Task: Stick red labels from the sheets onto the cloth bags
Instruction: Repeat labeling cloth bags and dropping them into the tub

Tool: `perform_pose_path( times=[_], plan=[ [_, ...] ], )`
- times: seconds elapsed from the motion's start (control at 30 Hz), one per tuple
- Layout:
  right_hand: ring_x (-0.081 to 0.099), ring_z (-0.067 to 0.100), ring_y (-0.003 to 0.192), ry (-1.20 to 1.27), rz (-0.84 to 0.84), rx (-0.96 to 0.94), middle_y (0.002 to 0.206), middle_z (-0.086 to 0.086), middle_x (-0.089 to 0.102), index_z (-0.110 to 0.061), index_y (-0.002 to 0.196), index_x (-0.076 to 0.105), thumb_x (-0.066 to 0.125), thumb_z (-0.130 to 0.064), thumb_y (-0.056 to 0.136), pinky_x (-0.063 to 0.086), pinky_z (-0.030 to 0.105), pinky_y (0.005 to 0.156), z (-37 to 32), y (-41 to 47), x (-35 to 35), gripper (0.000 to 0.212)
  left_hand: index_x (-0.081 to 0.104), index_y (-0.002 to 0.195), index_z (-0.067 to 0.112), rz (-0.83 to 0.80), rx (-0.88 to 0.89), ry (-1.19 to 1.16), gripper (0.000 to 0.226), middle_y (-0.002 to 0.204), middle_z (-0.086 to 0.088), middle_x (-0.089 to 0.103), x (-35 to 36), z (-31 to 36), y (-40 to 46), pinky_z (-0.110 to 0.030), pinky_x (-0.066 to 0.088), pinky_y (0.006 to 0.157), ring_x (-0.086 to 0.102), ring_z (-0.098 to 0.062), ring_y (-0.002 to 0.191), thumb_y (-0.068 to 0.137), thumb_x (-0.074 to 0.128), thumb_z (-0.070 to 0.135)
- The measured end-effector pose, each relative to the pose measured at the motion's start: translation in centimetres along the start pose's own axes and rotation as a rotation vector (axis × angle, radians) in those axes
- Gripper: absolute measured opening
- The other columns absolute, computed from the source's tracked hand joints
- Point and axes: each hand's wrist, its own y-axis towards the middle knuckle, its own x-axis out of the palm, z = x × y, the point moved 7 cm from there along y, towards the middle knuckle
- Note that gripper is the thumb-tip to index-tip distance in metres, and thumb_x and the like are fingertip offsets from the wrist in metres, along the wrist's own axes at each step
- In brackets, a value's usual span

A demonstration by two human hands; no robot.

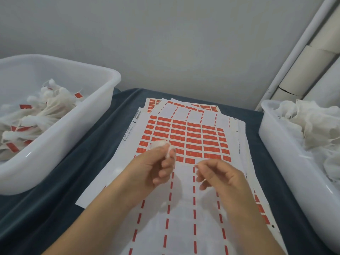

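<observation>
A stack of white sheets (185, 208) lies on the dark blue cloth, and rows of red labels (191, 138) fill the top sheet's middle. My left hand (152, 166) hovers over the sheet and grips a small white cloth bag (160, 144) between thumb and fingers. My right hand (219, 175) sits just to its right, with fingers curled and fingertips near the lowest label row. Whether it pinches a label I cannot tell.
A white tub (77, 126) at the left holds cloth bags with red labels on them. Another white tub (287, 159) at the right holds plain white cloth bags. White pipes (301, 52) lean in the back right corner against a grey wall.
</observation>
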Motion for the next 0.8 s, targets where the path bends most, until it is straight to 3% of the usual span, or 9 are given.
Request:
perform_pose_path(
  times=[0.13, 0.23, 0.3, 0.33, 0.4, 0.47, 0.53, 0.7, 0.8],
  plan=[
    [0.064, -0.003, 0.079, -0.125, 0.166, -0.127, 0.080, -0.026, 0.067, -0.032, 0.077, 0.062, 0.060, -0.043, 0.069, 0.044, 0.001, 0.063, -0.3, -0.4, -1.1, 0.014, 0.056, 0.056, 0.021, -0.079, -0.158, 0.382, 0.043, 0.054, 0.001, 0.043, 1.2, -2.0, -0.2, -0.016, 0.034, 0.042, 0.039, -0.008, 0.042, 0.095, 0.044, 0.034],
    [0.058, -0.006, 0.099, -0.212, 0.138, -0.282, 0.098, -0.031, 0.063, -0.038, 0.078, 0.059, 0.063, -0.041, 0.078, 0.040, 0.000, 0.078, -1.0, -1.0, 0.1, 0.005, 0.048, 0.052, 0.018, -0.090, -0.218, 0.551, 0.043, 0.048, 0.002, 0.041, 1.4, -3.0, 0.2, -0.016, 0.032, 0.040, 0.037, -0.008, 0.036, 0.094, 0.044, 0.026],
    [0.055, -0.009, 0.104, -0.191, 0.056, -0.294, 0.104, -0.032, 0.061, -0.036, 0.081, 0.057, 0.058, -0.035, 0.085, 0.038, -0.001, 0.082, -0.9, -1.1, 1.2, 0.004, 0.049, 0.056, 0.013, -0.215, -0.373, 0.565, 0.037, 0.041, 0.002, 0.045, 1.7, -4.0, 0.5, -0.014, 0.034, 0.035, 0.041, -0.008, 0.031, 0.093, 0.048, 0.019],
    [0.056, -0.010, 0.102, -0.160, 0.014, -0.272, 0.102, -0.032, 0.062, -0.033, 0.082, 0.056, 0.054, -0.033, 0.086, 0.039, -0.001, 0.080, -0.7, -1.1, 1.5, 0.005, 0.057, 0.059, 0.013, -0.339, -0.471, 0.429, 0.031, 0.042, 0.003, 0.052, 3.0, -4.4, 0.2, -0.015, 0.040, 0.035, 0.048, -0.006, 0.032, 0.090, 0.054, 0.019],
    [0.058, -0.009, 0.098, -0.146, -0.002, -0.245, 0.098, -0.031, 0.062, -0.031, 0.085, 0.055, 0.049, -0.034, 0.084, 0.043, 0.001, 0.076, -0.4, -1.0, 1.6, 0.007, 0.068, 0.063, 0.018, -0.530, -0.397, 0.290, 0.018, 0.051, 0.007, 0.060, 4.4, -4.2, 0.3, -0.014, 0.047, 0.044, 0.057, -0.004, 0.042, 0.079, 0.063, 0.023],
    [0.056, -0.009, 0.098, -0.166, 0.053, -0.229, 0.098, -0.031, 0.060, -0.032, 0.086, 0.053, 0.047, -0.038, 0.080, 0.044, 0.001, 0.071, -0.1, -0.8, 1.0, 0.011, 0.066, 0.061, 0.021, -0.242, -0.264, 0.582, 0.023, 0.050, 0.007, 0.056, 2.3, -3.5, 1.0, -0.014, 0.046, 0.047, 0.052, -0.005, 0.042, 0.083, 0.060, 0.023],
    [0.054, -0.012, 0.096, -0.162, 0.115, -0.200, 0.099, -0.031, 0.058, -0.030, 0.086, 0.052, 0.047, -0.041, 0.078, 0.044, 0.000, 0.067, 0.2, -0.4, 0.0, 0.014, 0.066, 0.072, 0.020, -0.006, -0.005, 0.706, 0.018, 0.055, 0.007, 0.059, 1.6, -1.8, 0.8, -0.012, 0.046, 0.053, 0.051, -0.004, 0.047, 0.086, 0.061, 0.030],
    [0.057, -0.010, 0.088, -0.141, 0.183, -0.123, 0.083, -0.026, 0.061, -0.029, 0.085, 0.054, 0.049, -0.045, 0.074, 0.047, 0.004, 0.062, 1.0, 0.1, -0.9, 0.020, 0.064, 0.082, 0.028, 0.085, 0.252, 0.777, 0.003, 0.068, 0.014, 0.065, 1.8, -0.5, 0.4, -0.010, 0.049, 0.059, 0.058, -0.001, 0.057, 0.081, 0.065, 0.030],
    [0.058, -0.012, 0.086, -0.103, 0.137, -0.073, 0.087, -0.031, 0.061, -0.030, 0.086, 0.058, 0.053, -0.046, 0.070, 0.048, 0.005, 0.057, 1.3, 0.3, -0.6, 0.023, 0.060, 0.082, 0.033, 0.015, 0.316, 0.809, 0.005, 0.073, 0.018, 0.062, 2.7, -0.5, -0.1, -0.010, 0.049, 0.060, 0.060, 0.001, 0.066, 0.081, 0.064, 0.029]
  ],
)
